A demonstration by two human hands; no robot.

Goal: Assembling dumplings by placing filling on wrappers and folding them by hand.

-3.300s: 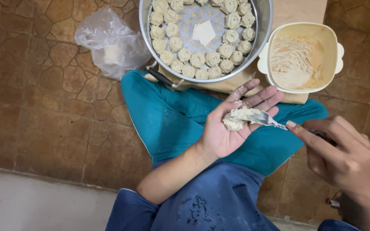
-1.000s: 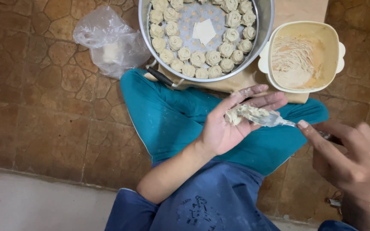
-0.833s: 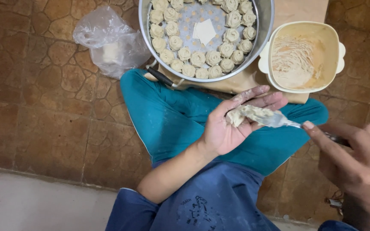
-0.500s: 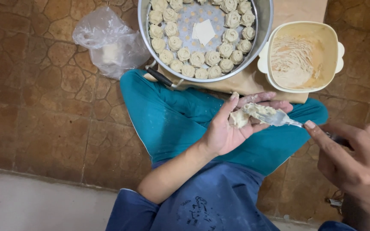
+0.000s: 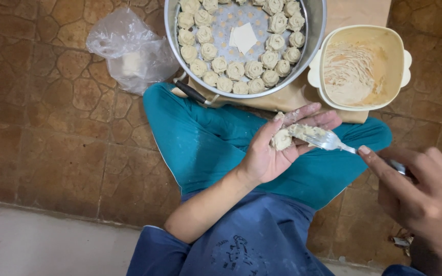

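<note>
Soft, even light from overhead fills the scene, moderately bright and warm, with only faint shadows beneath the round steel steamer pot (image 5: 313,30) and the crumpled clear plastic bag (image 5: 129,48) on the brown stone-patterned floor (image 5: 52,153). The pot's rim shows mild glare. Focus is sharp at centre, while the right hand (image 5: 425,199) near the right edge looks slightly soft and enlarged.

Bare brown stone-pattern floor (image 5: 42,153) lies open toward the left edge. Ahead, the round metal steamer tray of dumplings (image 5: 310,46), the cream plastic bowl (image 5: 315,82) beside it, and a crumpled clear plastic bag (image 5: 129,51) block passage.
</note>
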